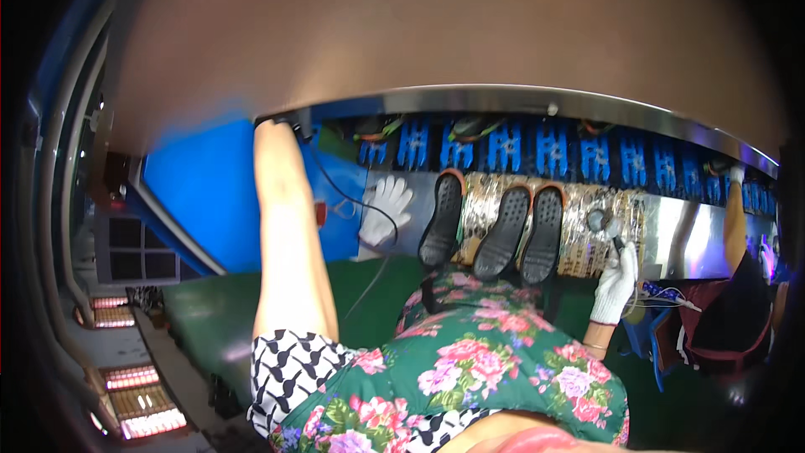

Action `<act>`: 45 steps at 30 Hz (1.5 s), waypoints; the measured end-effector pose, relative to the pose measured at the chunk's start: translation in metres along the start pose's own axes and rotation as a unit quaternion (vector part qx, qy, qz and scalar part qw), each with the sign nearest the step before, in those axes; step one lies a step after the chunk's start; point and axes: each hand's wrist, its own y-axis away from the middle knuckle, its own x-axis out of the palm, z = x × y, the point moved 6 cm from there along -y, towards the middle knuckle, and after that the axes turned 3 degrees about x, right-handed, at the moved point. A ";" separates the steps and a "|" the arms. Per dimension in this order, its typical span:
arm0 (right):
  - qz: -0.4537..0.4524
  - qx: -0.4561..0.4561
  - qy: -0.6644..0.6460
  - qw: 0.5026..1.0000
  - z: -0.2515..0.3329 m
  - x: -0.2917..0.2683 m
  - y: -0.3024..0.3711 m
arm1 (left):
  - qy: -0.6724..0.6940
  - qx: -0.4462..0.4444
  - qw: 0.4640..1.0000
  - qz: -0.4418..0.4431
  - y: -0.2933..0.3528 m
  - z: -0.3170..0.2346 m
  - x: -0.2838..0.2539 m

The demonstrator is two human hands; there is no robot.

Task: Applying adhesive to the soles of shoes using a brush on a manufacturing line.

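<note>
My left forearm (pixel 283 201) reaches up to the metal edge of the overhead panel. My left hand is hidden there, beside a dark fitting with a black cable hanging from it. My right hand (pixel 616 277), in a white knit glove, is closed around the dark handle of a small tool with a round grey head (pixel 599 221); its exact kind is unclear. Left of the tool, three black shoe soles (pixel 443 218) with orange edges lie on or along a shiny, wrinkled, plastic-covered surface (pixel 579 201). An empty white glove (pixel 387 208) lies left of the soles.
A conveyor (pixel 505 149) with blue slats carries shoes under the brown overhead panel (pixel 453 25). A blue board (pixel 201 193) stands at the left. Another person's arm (pixel 734 222) reaches to the conveyor at the right. The black cable (pixel 344 193) hangs near my left arm.
</note>
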 end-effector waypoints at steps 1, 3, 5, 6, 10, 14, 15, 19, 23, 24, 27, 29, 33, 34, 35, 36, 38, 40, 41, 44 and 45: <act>-0.008 -0.010 0.000 1.000 -0.002 -0.002 0.002 | 0.006 0.008 1.000 -0.002 -0.003 -0.018 0.011; 0.004 -0.023 0.014 1.000 -0.016 -0.004 -0.003 | 0.019 0.013 0.999 -0.029 -0.024 -0.045 0.008; 0.021 -0.004 0.036 0.999 -0.015 0.002 0.016 | 0.019 0.022 0.999 -0.039 -0.037 -0.065 0.012; 0.007 0.002 0.006 1.000 -0.016 0.004 0.019 | 0.011 0.025 0.999 -0.035 -0.036 -0.065 0.017; 0.000 -0.010 0.022 1.000 -0.009 0.000 0.025 | -0.057 0.030 0.998 0.004 -0.009 -0.040 0.045; 0.038 0.037 -0.026 0.998 -0.009 0.002 0.008 | -0.032 0.090 0.994 -0.059 0.025 0.013 0.069; 0.029 0.039 -0.033 0.998 -0.006 0.002 0.006 | -0.013 0.154 0.986 -0.068 0.060 -0.002 0.059; 0.051 0.064 -0.095 0.992 0.010 -0.012 0.001 | 0.257 0.380 0.888 0.028 0.285 -0.078 0.002; 0.047 0.067 -0.101 0.991 0.025 -0.013 -0.002 | 0.219 0.380 0.838 0.325 0.508 -0.049 0.021; 0.066 0.073 -0.101 0.990 0.029 -0.008 -0.003 | 0.211 0.352 0.820 0.400 0.554 -0.026 0.036; 0.083 0.081 -0.095 0.989 0.037 -0.003 -0.002 | 0.016 0.333 0.785 0.521 0.644 0.016 0.064; 0.064 0.077 -0.073 0.992 0.039 -0.008 0.000 | -0.045 0.334 0.796 0.502 0.666 0.030 0.071; 0.078 0.085 -0.049 0.992 0.042 -0.016 -0.001 | -0.039 0.325 0.784 0.528 0.665 0.031 0.078; 0.093 0.098 -0.054 0.989 0.041 -0.013 -0.002 | 0.015 0.303 0.799 0.519 0.660 0.031 0.074; 0.096 0.102 -0.050 0.989 0.040 -0.010 -0.003 | 0.068 0.280 0.813 0.507 0.652 0.031 0.069; 0.101 0.112 -0.058 0.987 0.037 -0.006 -0.002 | 0.063 0.276 0.819 0.498 0.643 0.037 0.064; 0.083 0.109 -0.051 0.989 0.041 -0.002 -0.001 | 0.271 0.117 0.809 0.509 0.617 0.032 0.038; 0.082 0.103 -0.040 0.990 0.040 -0.001 -0.003 | 0.339 0.101 0.802 0.481 0.573 0.010 -0.017; 0.084 0.100 -0.037 0.991 0.041 0.005 0.000 | 0.362 0.110 0.805 0.457 0.548 0.002 -0.042; 0.096 0.110 -0.061 0.987 0.033 0.005 -0.006 | 0.426 0.211 0.822 0.314 0.457 -0.027 -0.087; 0.083 0.112 -0.066 0.988 0.031 0.010 -0.008 | 0.411 0.232 0.840 0.270 0.420 -0.043 -0.099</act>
